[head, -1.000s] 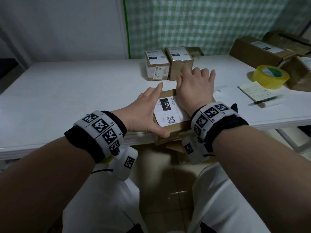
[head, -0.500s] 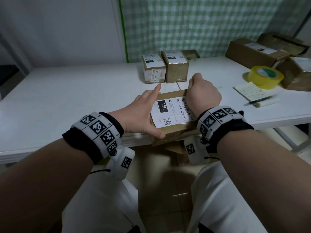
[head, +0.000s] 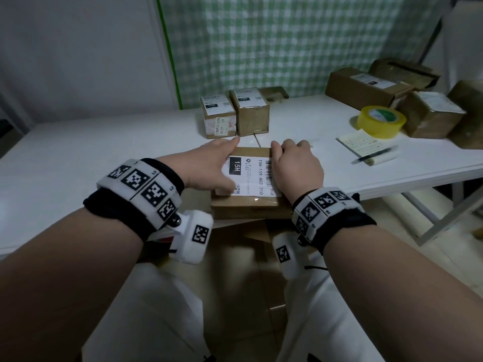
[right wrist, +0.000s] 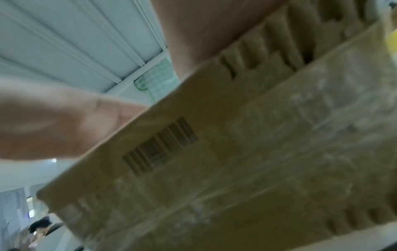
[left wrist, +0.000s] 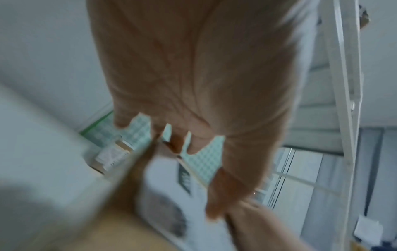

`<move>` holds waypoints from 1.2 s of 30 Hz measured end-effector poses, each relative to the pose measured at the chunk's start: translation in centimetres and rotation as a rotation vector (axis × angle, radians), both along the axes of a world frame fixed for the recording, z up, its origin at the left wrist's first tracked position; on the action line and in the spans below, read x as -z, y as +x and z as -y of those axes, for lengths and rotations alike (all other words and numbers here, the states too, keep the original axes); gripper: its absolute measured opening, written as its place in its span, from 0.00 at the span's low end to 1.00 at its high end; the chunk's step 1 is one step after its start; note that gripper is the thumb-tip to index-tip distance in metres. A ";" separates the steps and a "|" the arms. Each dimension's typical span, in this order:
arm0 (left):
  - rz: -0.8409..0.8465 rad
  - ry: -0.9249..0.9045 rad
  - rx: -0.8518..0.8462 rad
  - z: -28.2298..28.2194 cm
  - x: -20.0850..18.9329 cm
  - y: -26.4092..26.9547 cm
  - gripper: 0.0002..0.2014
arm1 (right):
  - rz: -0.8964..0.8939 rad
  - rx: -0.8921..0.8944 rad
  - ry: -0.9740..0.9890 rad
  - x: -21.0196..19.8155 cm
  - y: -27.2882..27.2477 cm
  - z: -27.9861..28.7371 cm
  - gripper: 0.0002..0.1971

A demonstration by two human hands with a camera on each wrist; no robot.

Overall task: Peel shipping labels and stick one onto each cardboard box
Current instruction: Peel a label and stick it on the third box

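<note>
A flat cardboard box lies at the white table's near edge, partly overhanging it. A white shipping label marked 15H is stuck on its top. My left hand lies along the box's left side with straight fingers, and its thumb presses the label's near left corner. My right hand grips the box's right end, fingers curled over the far edge and covering part of the barcode. The right wrist view shows the box's side close up and blurred, with my thumb on it.
Two small labelled boxes stand just beyond the hands. At the right are a yellow tape roll, a notepad with a pen, and several larger boxes. Bare tabletop stretches to the left.
My right hand went from lying flat on the label to curling round the box's right end. The label's barcode side came into sight. The left hand stayed on the left side.
</note>
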State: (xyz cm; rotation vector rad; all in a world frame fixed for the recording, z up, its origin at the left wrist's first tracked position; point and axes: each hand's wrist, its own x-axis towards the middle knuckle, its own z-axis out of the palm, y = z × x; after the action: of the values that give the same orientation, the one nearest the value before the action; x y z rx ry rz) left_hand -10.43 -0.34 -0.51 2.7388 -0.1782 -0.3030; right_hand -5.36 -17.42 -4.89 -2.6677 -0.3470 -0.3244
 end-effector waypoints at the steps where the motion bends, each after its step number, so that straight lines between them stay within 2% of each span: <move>1: 0.058 -0.058 -0.028 0.8 -0.2 0.1 0.38 | -0.012 0.008 0.010 -0.2 -0.3 0.0 0.17; 2: 0.128 -0.094 -0.057 1.8 -0.3 0.0 0.30 | -0.014 0.016 0.011 -0.2 -0.5 0.0 0.17; 3: 0.188 -0.100 -0.092 2.8 0.0 0.0 0.28 | -0.016 0.036 0.018 -0.2 -0.6 0.1 0.18; 5: 0.251 -0.059 -0.146 4.8 1.0 0.1 0.28 | -0.014 0.060 0.013 0.0 -0.6 0.1 0.17; 9: 0.349 0.040 -0.145 7.0 3.5 0.9 0.31 | 0.072 -0.053 -0.178 0.8 -0.2 0.4 0.13; 13: 0.478 0.241 -0.126 6.9 4.7 1.4 0.31 | 0.109 -0.081 -0.175 1.3 -0.1 0.9 0.14; 17: 0.486 0.274 -0.109 6.9 5.1 1.3 0.30 | 0.155 -0.059 -0.118 2.0 0.3 1.0 0.13; 22: 0.480 0.259 -0.139 5.6 5.2 1.2 0.29 | 0.014 0.064 0.048 2.4 1.1 0.8 0.17; 25: 0.478 0.262 -0.148 4.8 5.2 1.1 0.30 | 0.067 0.073 0.056 2.6 1.2 0.6 0.19; 27: 0.475 0.252 -0.156 4.4 5.2 1.1 0.30 | 0.052 0.083 0.137 2.4 1.0 0.7 0.19; 36: 0.400 -0.002 -0.263 1.9 5.4 0.8 0.29 | 0.043 0.092 0.116 2.0 1.3 0.5 0.19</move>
State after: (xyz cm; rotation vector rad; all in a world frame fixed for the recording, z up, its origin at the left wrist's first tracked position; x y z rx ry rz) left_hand -9.65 -2.24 -5.89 2.7474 0.0779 0.3186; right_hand -4.11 -17.91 -6.92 -2.5704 -0.2118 -0.4180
